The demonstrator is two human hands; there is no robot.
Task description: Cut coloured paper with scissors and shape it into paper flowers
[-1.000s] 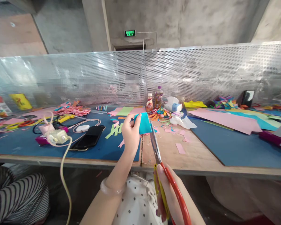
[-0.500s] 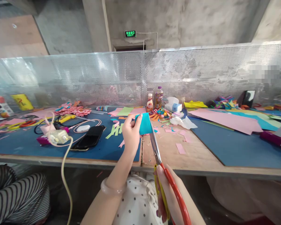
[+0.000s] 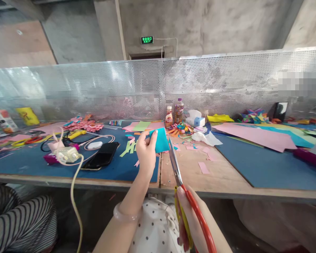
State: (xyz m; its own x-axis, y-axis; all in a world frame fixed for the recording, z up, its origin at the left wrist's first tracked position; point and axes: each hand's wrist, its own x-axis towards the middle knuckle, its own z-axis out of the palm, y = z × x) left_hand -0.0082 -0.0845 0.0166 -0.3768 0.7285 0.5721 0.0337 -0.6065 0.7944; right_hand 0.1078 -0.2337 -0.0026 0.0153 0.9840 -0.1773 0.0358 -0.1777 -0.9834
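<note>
Between thumb and fingers, my left hand [image 3: 146,151] pinches a small turquoise piece of paper [image 3: 161,140] above the table's front half. My right hand [image 3: 192,207] grips a pair of scissors [image 3: 177,172] by its red and yellow handles. The steel blades point up and away, with their tips at the right edge of the paper. They look nearly closed, and whether they touch the paper I cannot tell. Under and beyond the blades, pink and blue paper scraps [image 3: 203,168] are scattered on the bare wood.
Left of my hands lie a black phone [image 3: 104,154], a power adapter with a cable [image 3: 68,154] and light green strips [image 3: 127,148]. Two bottles [image 3: 169,117] stand by the perforated metal screen [image 3: 213,84]. Large pink sheets [image 3: 260,136] lie at right. Another person's striped-clad leg [image 3: 23,221] shows lower left.
The turquoise paper has tilted and shifted slightly left in my left hand, away from the blades. A thin gap now shows near the blade tips. The scissors have barely moved.
</note>
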